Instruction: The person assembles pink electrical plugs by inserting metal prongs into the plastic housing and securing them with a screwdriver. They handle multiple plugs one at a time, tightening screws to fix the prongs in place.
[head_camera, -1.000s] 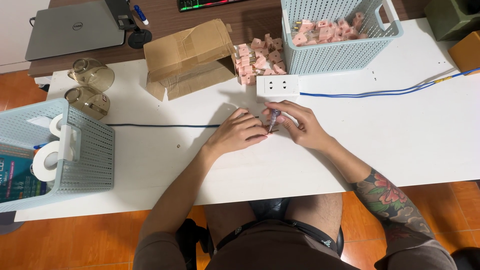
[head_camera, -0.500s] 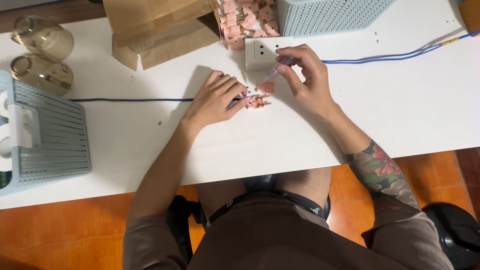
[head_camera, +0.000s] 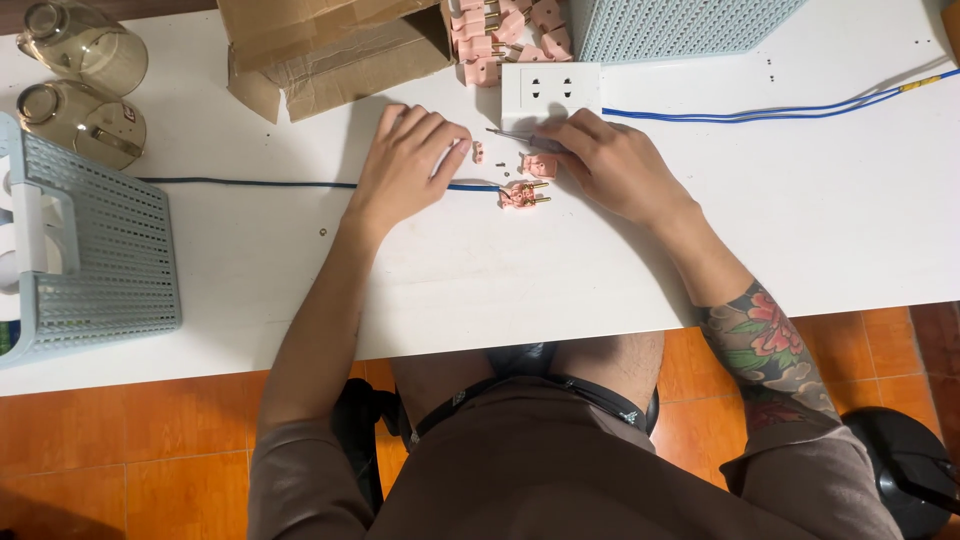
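My left hand (head_camera: 408, 162) lies palm down on the white table (head_camera: 500, 290), over a blue cable (head_camera: 250, 183). Its fingertips are next to a small pink piece (head_camera: 477, 152). My right hand (head_camera: 612, 165) grips a thin screwdriver (head_camera: 510, 131), whose tip points left in front of a white socket plate (head_camera: 550, 90). Between the hands lies an opened pink plug (head_camera: 522, 195) with brass prongs, at the cable's end. A separate pink plug half (head_camera: 541, 165) lies by my right fingers, with tiny screws near it.
A pile of pink plugs (head_camera: 490, 30) sits beside an open cardboard box (head_camera: 330, 45). A pale blue basket (head_camera: 680, 25) stands at the back, another (head_camera: 95, 240) at the left edge. Two glass jars (head_camera: 80, 85) stand far left. A second blue cable (head_camera: 780, 108) runs right.
The plug that both hands held together now lies on the table in parts. My hands have moved apart, and the view has shifted closer to the table.
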